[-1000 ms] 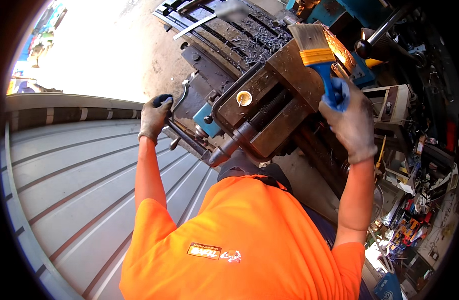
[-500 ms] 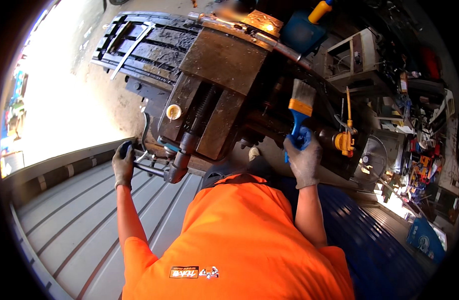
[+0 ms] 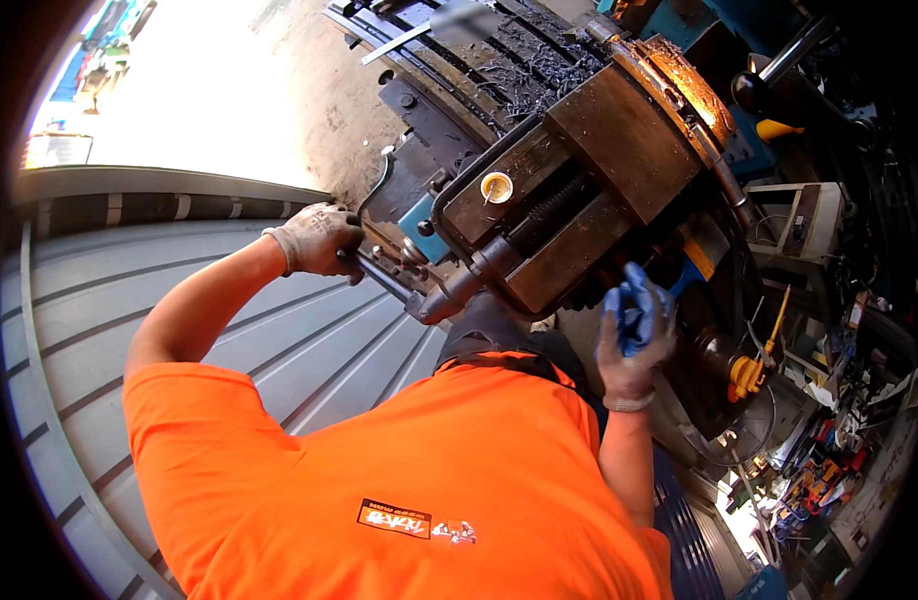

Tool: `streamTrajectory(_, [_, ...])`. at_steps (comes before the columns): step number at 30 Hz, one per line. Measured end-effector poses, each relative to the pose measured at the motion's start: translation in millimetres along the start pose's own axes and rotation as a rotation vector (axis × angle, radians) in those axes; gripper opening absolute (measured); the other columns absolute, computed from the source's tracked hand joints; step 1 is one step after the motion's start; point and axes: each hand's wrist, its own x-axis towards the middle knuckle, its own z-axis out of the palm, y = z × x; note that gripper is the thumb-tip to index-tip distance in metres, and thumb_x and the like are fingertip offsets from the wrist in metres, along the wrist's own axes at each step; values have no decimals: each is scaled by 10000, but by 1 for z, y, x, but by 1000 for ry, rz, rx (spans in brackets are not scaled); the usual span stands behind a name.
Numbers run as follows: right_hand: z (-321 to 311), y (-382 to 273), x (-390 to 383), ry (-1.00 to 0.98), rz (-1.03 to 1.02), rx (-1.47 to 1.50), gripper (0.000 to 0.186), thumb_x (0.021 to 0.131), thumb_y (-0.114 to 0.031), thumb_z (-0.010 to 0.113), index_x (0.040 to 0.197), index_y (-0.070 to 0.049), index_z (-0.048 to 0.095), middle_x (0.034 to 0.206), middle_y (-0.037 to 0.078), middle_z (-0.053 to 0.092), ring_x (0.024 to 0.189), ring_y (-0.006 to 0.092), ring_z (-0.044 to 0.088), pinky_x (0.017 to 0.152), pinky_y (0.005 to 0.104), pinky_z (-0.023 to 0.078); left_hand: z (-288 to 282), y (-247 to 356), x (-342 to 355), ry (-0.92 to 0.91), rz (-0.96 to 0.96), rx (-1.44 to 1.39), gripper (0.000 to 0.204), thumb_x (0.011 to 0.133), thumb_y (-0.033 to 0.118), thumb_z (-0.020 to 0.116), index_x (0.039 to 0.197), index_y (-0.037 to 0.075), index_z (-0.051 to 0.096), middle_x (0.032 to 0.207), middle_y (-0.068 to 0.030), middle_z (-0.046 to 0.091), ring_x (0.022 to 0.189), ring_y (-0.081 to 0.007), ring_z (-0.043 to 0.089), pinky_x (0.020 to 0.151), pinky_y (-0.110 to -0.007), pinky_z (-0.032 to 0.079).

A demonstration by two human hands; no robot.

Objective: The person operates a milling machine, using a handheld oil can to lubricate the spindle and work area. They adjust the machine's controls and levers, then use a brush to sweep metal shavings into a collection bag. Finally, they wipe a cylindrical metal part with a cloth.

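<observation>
My gloved left hand (image 3: 322, 240) is closed around the outer end of a metal crank handle (image 3: 387, 282). This handle joins the screw end of a heavy brown machine vise (image 3: 619, 140). Right of the vise, my gloved right hand (image 3: 636, 345) is raised with its blue palm side showing and its fingers loosely bent and apart. I see nothing held in it. Just beyond its fingers is a paintbrush (image 3: 701, 258) with a blue handle and yellow band, partly in shadow; what it rests on is hidden.
A small round cup (image 3: 496, 188) sits on the vise. Dark metal chips (image 3: 539, 75) litter the slotted machine table behind. A black-knobbed lever (image 3: 779, 65) juts in at top right. A yellow fitting (image 3: 747, 378) stands right of my right hand, and ribbed grey panels (image 3: 209, 270) lie at left.
My right hand has let go of the paintbrush, which now lies beyond it. The left hand stays on the crank handle. The whole view has turned and shifted.
</observation>
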Motion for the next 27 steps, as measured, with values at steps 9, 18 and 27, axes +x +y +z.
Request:
streamTrajectory(9, [66, -30, -11, 7, -317, 16, 344, 846, -186, 739, 1179, -112, 697, 1008, 76, 656, 811, 243, 648, 688, 369, 519, 29, -9, 17, -183, -47, 140, 288, 766, 403, 665, 797, 129, 748, 760, -119, 703, 758, -348, 689, 678, -439, 547])
streamTrajectory(18, [81, -36, -2, 60, -323, 21, 309, 823, -187, 753, 1114, -97, 702, 975, 50, 661, 780, 234, 635, 679, 367, 481, 23, -10, 21, -263, -66, 231, 293, 773, 444, 684, 918, 201, 758, 803, -90, 720, 797, -314, 704, 714, -430, 551])
streamTrajectory(27, [79, -37, 19, -4, -411, 54, 332, 795, -213, 759, 1101, -98, 703, 938, 40, 667, 696, 228, 639, 600, 371, 486, 23, 0, 11, -319, -159, 208, 301, 802, 445, 649, 864, 173, 762, 806, -93, 722, 796, -323, 704, 719, -434, 555])
